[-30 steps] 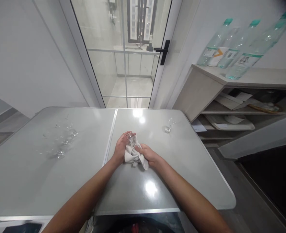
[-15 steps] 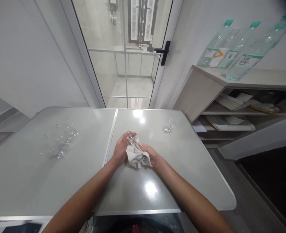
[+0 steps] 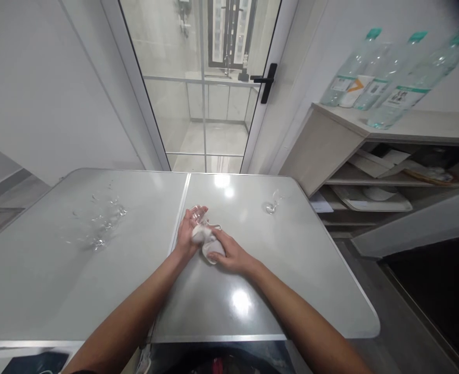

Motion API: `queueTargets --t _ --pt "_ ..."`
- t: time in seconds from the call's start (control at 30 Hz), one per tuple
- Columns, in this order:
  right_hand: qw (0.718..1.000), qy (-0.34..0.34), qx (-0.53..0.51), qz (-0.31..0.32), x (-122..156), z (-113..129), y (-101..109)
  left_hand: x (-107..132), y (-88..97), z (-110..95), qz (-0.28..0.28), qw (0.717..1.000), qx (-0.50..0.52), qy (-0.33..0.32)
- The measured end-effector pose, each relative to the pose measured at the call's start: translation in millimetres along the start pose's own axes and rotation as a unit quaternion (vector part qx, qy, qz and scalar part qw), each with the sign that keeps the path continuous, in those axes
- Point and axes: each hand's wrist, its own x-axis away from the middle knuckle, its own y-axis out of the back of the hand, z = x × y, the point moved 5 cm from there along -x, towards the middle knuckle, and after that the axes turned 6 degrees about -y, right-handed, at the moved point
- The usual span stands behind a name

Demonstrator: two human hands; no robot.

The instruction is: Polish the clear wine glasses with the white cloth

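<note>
My left hand is wrapped round a small clear glass held above the middle of the grey table. My right hand grips a bunched white cloth and presses it against the glass. Most of the cloth is hidden between my hands. A second clear glass stands alone on the table to the right. Several more clear glasses stand in a group on the table's left half.
A glass door with a black handle is behind the table. A wooden shelf unit at the right carries three plastic water bottles and papers on its lower shelves.
My hands have drawn closer together. The cloth, which hung loose below my hands, is now bunched tight under my right hand against the glass. The view shifted slightly.
</note>
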Motion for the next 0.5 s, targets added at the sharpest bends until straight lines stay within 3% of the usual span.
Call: queueTargets --t 0.1,0.2,0.4,0.5 --pt "0.999 0.019 0.039 0.026 1.5 0.9 -4.7 0.4 2.4 3.5 -0.008 0.999 0.002 0.037" --pt "0.998 0.013 0.053 0.009 2.3 -5.1 -5.3 0.4 -1.0 3.7 0.003 0.999 0.023 0.028" --pt "0.980 -0.034 0.009 -0.194 10.1 -10.3 12.2 -4.2 -0.4 3.4 0.002 1.000 0.021 0.013" --pt "0.980 -0.054 -0.032 -0.188 9.4 -12.6 14.0 -4.1 0.6 3.8 0.002 1.000 0.017 0.011"
